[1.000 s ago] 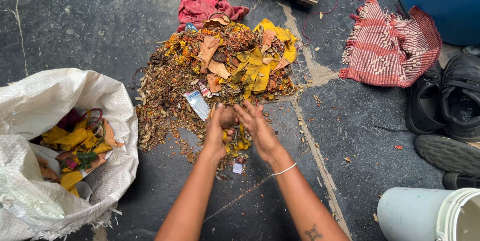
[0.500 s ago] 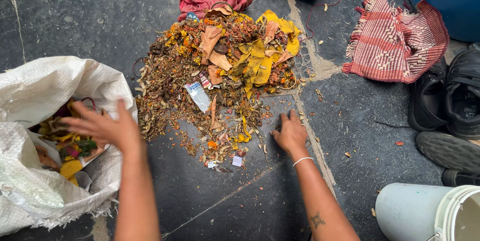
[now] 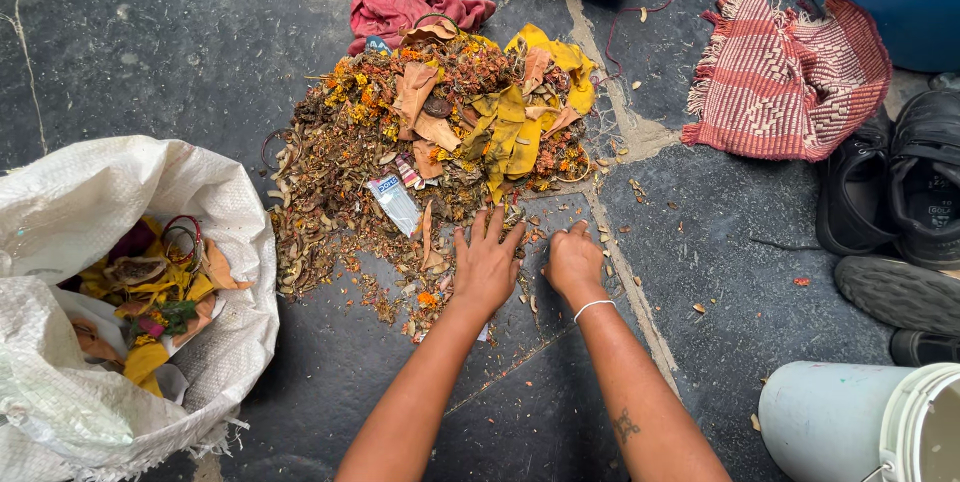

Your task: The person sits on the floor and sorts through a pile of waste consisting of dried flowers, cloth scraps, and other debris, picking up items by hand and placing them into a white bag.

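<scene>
Left hand [image 3: 487, 264] flat, fingers spread, palm down on the near edge of the waste pile [image 3: 430, 142], which lies at twelve o'clock. Right hand [image 3: 573, 262] curled beside it on the floor; possibly gripping scraps, cannot tell. White sack [image 3: 215, 242] at nine o'clock.

Bright, even daylight, no glare. Soft short shadows toward 6 o'clock under white sack [image 3: 120, 342] and forearms. Focus sharp throughout; slight wide-angle stretch at corners.
</scene>
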